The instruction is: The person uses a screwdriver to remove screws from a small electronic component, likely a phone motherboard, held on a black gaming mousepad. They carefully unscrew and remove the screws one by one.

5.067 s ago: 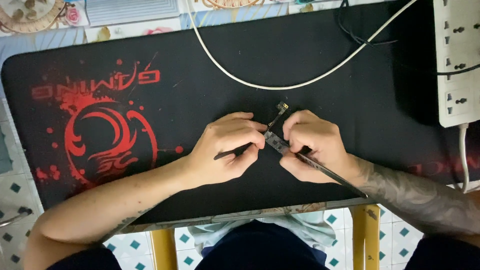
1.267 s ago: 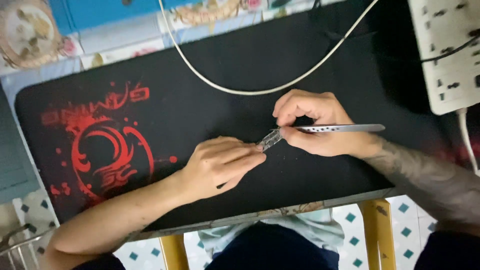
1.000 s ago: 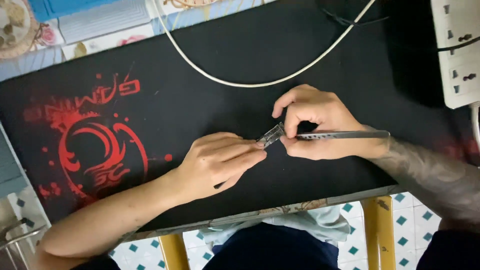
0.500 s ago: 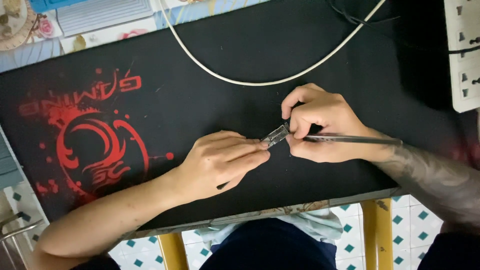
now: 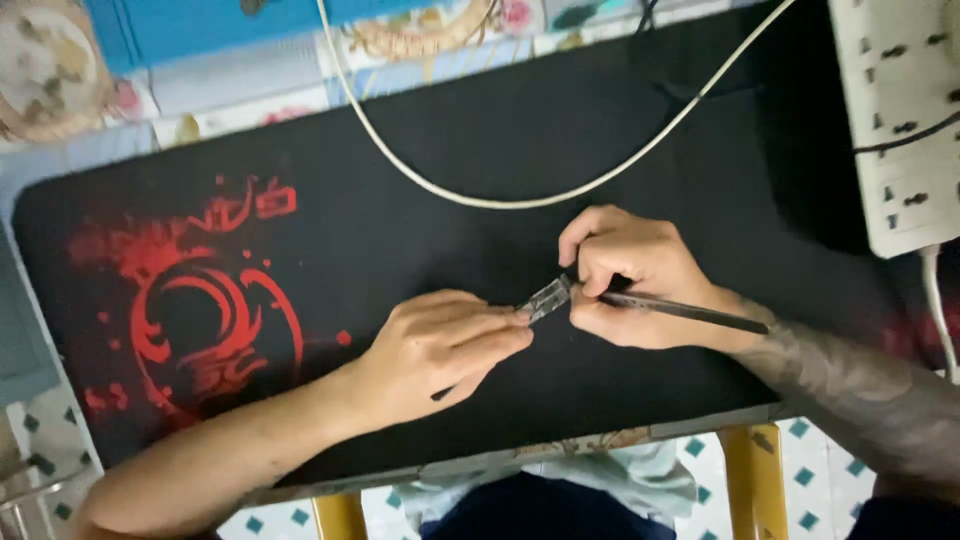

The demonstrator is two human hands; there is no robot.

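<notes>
Head view, both hands (image 5: pixel 440 345) pinching metal clip (image 5: pixel 546 297)

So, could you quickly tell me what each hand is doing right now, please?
Left hand: fingers closed on one end of the small metal piece.
Right hand: closed on a thin dark tool at the piece.

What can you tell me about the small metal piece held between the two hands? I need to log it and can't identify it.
The metal piece is small, flat and silvery-grey, an oblong strip with a ribbed or slotted look; blur hides finer detail. It lies tilted, its right end higher, just above the black desk mat. The left hand pinches its lower left end with its fingertips; the right hand meets its upper right end, where a thin dark rod held in that hand points at it.
</notes>
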